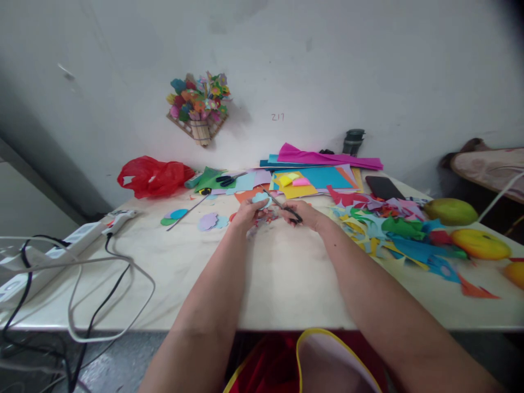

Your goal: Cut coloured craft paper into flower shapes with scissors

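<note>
My left hand (244, 214) is closed on a light blue paper piece (261, 201) with a rounded, scalloped edge. In my right hand (303, 213) is a pair of scissors (280, 205) with black handles, its blades pointing up and left beside the paper. Small paper scraps (266, 220) lie on the table under both hands. To the left of my left hand rest a lilac scalloped cutout (208, 221) and a blue paper circle (179, 214) with a thin stick near it.
Coloured paper scraps (393, 224) and yellow fruit (481, 243) cover the right side. Paper sheets (323, 178), a second pair of scissors (226, 179) and a red plastic bag (155, 177) line the back. A phone (383, 187) lies back right; power strips (61, 254) with cables occupy the left edge.
</note>
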